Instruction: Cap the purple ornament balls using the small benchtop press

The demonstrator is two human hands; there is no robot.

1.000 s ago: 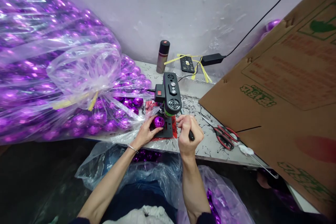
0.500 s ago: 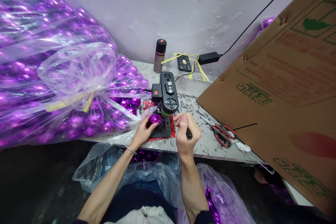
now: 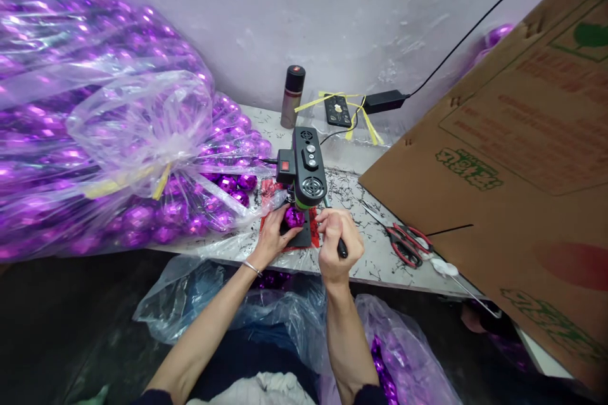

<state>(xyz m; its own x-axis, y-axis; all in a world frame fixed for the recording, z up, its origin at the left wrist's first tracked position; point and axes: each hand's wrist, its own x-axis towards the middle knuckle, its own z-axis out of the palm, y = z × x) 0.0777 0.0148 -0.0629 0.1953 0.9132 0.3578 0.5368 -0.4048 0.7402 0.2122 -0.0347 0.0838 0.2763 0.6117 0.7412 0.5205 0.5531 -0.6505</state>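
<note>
My left hand (image 3: 274, 231) holds a shiny purple faceted ball (image 3: 294, 216) between thumb and fingers, beneath the front end of a black benchtop machine (image 3: 310, 168) that looks like a small drill press. The ball is over the machine's dark slotted base plate (image 3: 301, 238); whether it touches the plate I cannot tell. Just to the right of the machine, my right hand (image 3: 341, 239) is wrapped round a lever handle (image 3: 342, 248), whose black end pokes out below the fist. The machine's tool tip is hidden behind its head and the ball.
A big clear bag of purple balls (image 3: 142, 215) fills the left side. Red-handled scissors (image 3: 403, 243) lie by a large cardboard box (image 3: 498, 202) on the right. Behind the machine are a spray can (image 3: 292, 98), a phone-like black slab (image 3: 337, 110) and a power adapter (image 3: 386, 101).
My left hand has shifted right, bringing the purple ball in under the machine's head. My right hand keeps its grip on the handle at about the same height.
</note>
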